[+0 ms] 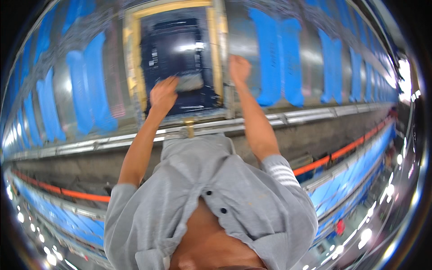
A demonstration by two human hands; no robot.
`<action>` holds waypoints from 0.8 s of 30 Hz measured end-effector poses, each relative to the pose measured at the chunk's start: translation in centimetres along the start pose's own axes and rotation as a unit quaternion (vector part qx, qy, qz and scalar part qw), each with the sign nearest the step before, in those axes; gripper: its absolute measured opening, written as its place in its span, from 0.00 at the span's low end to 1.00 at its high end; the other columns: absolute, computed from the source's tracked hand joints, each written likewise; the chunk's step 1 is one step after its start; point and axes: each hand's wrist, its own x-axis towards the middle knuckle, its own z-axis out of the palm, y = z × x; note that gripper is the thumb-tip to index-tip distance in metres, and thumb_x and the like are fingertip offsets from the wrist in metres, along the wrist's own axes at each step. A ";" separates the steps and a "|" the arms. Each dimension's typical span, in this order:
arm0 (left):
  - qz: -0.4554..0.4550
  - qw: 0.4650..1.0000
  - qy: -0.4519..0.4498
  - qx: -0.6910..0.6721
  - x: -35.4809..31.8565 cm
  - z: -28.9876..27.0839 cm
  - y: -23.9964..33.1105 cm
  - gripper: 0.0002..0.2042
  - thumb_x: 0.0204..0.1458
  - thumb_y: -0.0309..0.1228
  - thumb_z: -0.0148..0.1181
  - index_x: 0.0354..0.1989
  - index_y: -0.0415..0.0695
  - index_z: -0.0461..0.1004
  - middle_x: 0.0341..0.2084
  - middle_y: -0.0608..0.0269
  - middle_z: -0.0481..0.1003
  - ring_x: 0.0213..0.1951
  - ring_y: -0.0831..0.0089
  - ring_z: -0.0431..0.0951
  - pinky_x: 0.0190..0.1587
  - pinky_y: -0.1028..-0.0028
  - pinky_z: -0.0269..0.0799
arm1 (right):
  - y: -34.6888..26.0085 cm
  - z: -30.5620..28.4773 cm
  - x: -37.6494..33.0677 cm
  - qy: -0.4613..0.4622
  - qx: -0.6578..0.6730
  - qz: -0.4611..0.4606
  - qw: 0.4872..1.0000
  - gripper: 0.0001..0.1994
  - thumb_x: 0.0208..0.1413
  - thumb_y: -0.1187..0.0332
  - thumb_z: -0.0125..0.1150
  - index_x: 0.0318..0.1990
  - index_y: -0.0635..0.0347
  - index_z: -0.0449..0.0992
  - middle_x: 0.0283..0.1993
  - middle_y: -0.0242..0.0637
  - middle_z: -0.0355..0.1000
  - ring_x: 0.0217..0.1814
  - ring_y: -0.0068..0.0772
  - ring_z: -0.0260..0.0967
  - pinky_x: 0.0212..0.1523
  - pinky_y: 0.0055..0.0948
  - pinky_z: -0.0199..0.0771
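Note:
A printing screen frame (217, 54) with yellowish edges lies in front of me, its dark blue middle panel (175, 58) glossy and smeared. My left hand (164, 93) is over the lower part of this panel, its fingers curled. A pale grey rectangular piece (191, 82) lies right against those fingertips; motion blur hides whether it is gripped. Just beyond the frame's right side is my right hand (240, 69), closed and blurred. Whatever its fingers may hold is hidden.
The long metal table (310, 58) carries rows of blue printed pieces (274, 56) on both sides of the frame. Metal rails (265, 122) run along its near edge, with a brass-coloured fitting (189, 128) below the frame. Behind me is another table with an orange rail (355, 145).

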 end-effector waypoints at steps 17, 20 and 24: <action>-0.002 0.997 -0.053 0.048 25.0 -3.5 -9.2 0.19 0.44 0.28 0.59 0.46 0.54 0.85 0.36 0.48 0.83 0.40 0.51 0.84 0.43 0.56 0.80 | -20.7 8.3 11.6 -0.333 -0.294 -0.367 0.817 0.12 0.47 0.68 0.63 0.39 0.60 0.83 0.40 0.51 0.79 0.45 0.54 0.78 0.52 0.50 0.75; -0.025 0.991 -0.102 0.081 19.4 -3.8 -6.8 0.18 0.44 0.28 0.60 0.44 0.56 0.86 0.35 0.49 0.83 0.38 0.52 0.84 0.41 0.56 0.80 | -18.5 7.2 6.2 -0.309 -0.276 -0.382 0.826 0.09 0.44 0.71 0.61 0.33 0.62 0.82 0.39 0.50 0.79 0.43 0.54 0.78 0.54 0.51 0.75; -0.031 0.997 -0.076 0.000 7.1 -1.6 -3.3 0.12 0.42 0.25 0.62 0.35 0.51 0.85 0.31 0.54 0.82 0.35 0.54 0.84 0.38 0.56 0.80 | -13.6 3.0 -4.6 -0.308 -0.216 -0.425 0.823 0.08 0.44 0.73 0.60 0.34 0.61 0.80 0.40 0.41 0.76 0.51 0.44 0.73 0.64 0.52 0.67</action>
